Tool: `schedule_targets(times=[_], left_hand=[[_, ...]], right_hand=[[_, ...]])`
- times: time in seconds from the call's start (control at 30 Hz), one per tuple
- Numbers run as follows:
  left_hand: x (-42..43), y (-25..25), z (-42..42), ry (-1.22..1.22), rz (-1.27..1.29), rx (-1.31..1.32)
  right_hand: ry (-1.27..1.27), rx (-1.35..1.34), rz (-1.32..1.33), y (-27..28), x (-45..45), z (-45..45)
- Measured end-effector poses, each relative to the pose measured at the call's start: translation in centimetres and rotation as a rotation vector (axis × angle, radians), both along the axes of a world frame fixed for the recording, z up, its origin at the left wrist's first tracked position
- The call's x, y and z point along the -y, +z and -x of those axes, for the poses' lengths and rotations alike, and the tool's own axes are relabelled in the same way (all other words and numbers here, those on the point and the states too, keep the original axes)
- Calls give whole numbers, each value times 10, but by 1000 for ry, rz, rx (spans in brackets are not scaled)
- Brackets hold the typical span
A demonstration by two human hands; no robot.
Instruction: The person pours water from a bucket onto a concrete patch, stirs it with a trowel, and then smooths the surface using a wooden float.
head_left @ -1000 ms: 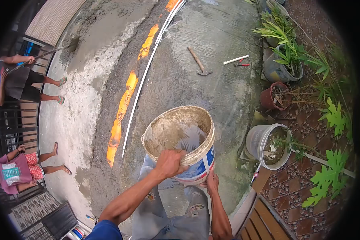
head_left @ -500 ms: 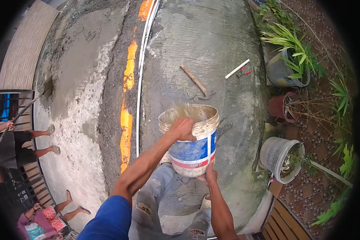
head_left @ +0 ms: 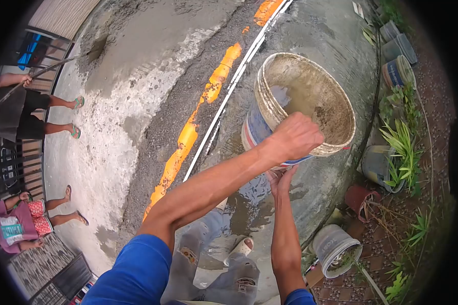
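A large plastic bucket (head_left: pixel 257 124), white with a blue and red band, is held tilted in front of me, its cement-crusted mouth facing up and to the right. Some grey watery liquid (head_left: pixel 280 95) shows inside. My left hand (head_left: pixel 297 134) is closed over the near rim. Beneath the bucket, my right hand (head_left: pixel 281 179) supports its lower end, with the fingertips partly hidden by it. Wet, shiny water (head_left: pixel 249 201) lies on the concrete below.
An orange strip (head_left: pixel 187 136) and white pipes (head_left: pixel 234 81) run along the ground at left. Another person (head_left: pixel 15 109) holds a long-handled tool near wet cement; a second person (head_left: pixel 18 223) sits below. Potted plants (head_left: pixel 381 165) and a grey bucket (head_left: pixel 336 249) line the right.
The bucket has been raised and tipped, moving away and to the right in view. Water now shows on the concrete beneath. The hammer is no longer visible. My view has turned.
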State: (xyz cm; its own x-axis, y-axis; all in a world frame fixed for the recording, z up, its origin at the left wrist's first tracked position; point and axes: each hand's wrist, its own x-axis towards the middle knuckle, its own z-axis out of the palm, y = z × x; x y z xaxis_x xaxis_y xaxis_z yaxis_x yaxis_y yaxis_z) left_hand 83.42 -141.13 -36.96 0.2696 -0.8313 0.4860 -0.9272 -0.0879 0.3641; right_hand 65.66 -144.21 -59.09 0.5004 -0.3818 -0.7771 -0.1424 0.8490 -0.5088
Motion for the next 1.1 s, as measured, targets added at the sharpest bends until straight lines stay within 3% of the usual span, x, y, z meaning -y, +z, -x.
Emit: schedule_targets(times=[0.17,0.2,0.33,0.57,0.77,1.1], left_hand=[[12,52,-16,119,24,19],[11,61,-18,190,-139,9],[-8,51,-53,286,-271,-55],[-82,-29,-76,594,-273,-293],[-174,-85,-112,825,-214,-430],[-343,-119,-126,1167,-267,-708]], right_hand=[[139,25,112,64,34,-5],[169,-26,89,67,40,-5],[400,-86,174,107,35,-15],[591,-226,138,41,26,-35],[812,-262,231,-10,11,-117],[1251,-238,374,-39,-84,-233]])
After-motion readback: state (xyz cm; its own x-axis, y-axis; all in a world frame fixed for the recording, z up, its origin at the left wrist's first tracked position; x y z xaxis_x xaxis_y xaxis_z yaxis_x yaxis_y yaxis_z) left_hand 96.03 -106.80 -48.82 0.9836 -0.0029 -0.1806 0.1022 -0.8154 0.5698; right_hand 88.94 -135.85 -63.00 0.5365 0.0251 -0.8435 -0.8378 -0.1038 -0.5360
